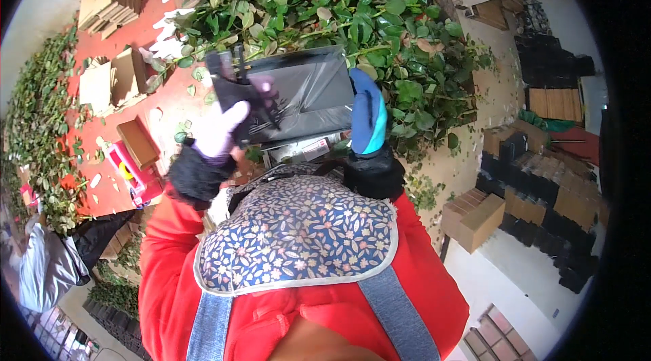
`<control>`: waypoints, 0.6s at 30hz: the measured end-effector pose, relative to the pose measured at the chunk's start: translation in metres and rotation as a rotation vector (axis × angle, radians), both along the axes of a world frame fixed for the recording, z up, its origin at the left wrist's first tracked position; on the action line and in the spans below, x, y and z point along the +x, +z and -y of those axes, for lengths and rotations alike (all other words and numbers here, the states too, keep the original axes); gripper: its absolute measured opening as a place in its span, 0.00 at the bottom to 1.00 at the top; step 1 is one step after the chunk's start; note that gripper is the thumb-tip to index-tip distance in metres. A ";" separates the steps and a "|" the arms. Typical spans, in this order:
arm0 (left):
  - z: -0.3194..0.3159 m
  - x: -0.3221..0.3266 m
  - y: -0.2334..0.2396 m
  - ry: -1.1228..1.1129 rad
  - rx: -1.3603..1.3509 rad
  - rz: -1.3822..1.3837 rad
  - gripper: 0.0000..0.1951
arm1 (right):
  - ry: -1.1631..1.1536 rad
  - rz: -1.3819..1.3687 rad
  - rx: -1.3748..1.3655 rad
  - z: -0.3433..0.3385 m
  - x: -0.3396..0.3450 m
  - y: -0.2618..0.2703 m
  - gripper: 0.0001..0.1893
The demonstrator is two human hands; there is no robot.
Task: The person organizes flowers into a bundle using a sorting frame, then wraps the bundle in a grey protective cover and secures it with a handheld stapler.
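Note:
My left hand [221,127], in a pale lilac glove with a black furry cuff, is around a blurred black piece [229,81] with narrow prongs. The piece's exact kind is unclear. It overlaps the left end of a black box [310,86] with shiny clear film across it. At the box's right end is my right hand [367,112], in a blue and turquoise glove, fingers together along the edge; its thumb is hidden. A bottle with a printed label [318,147] lies between the box and my floral apron [300,223].
Leafy cut stems [305,10], apparently roses, are heaped beyond the box on a red table [109,183]. Folded cardboard pieces [109,2] and a pink plastic toy-like item [129,173] lie leftward. Another person [48,264] is at far left. Cardboard boxes [473,218] stand right.

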State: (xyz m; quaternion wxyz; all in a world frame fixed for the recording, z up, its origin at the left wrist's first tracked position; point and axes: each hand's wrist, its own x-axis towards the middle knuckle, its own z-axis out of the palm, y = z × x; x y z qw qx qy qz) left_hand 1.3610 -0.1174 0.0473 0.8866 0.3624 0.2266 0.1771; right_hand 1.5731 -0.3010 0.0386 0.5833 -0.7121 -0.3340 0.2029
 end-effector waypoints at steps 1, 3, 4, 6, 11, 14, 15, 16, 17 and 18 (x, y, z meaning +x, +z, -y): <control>0.010 0.008 0.005 0.061 0.028 -0.048 0.31 | -0.034 -0.002 0.096 -0.009 -0.003 0.009 0.23; 0.025 0.021 0.006 0.137 0.132 -0.039 0.32 | 0.107 0.173 -0.003 -0.009 -0.003 0.049 0.28; 0.030 0.024 0.003 0.117 0.256 -0.026 0.32 | 0.226 0.224 0.046 -0.011 -0.007 0.046 0.35; 0.039 0.025 0.000 0.002 0.372 -0.050 0.36 | 0.474 0.199 -0.002 -0.021 -0.025 0.061 0.45; 0.057 0.029 0.001 -0.183 0.267 0.044 0.32 | 0.454 0.058 -0.033 -0.028 -0.061 0.039 0.50; 0.032 0.024 0.006 -0.421 0.752 -0.116 0.24 | 0.483 -0.368 0.042 -0.016 -0.062 0.023 0.41; 0.008 0.029 0.020 -0.693 0.782 -0.252 0.28 | 0.405 -0.464 0.044 -0.009 -0.058 0.025 0.36; 0.002 0.029 0.021 -0.565 1.104 -0.378 0.33 | 0.380 -0.809 0.091 0.003 -0.050 0.017 0.35; -0.003 0.030 0.020 -0.417 1.419 -0.502 0.38 | 0.474 -0.826 0.122 0.015 -0.033 0.013 0.35; -0.009 0.034 0.008 -0.254 1.574 -0.520 0.45 | 0.557 -0.841 0.148 0.026 -0.017 0.017 0.34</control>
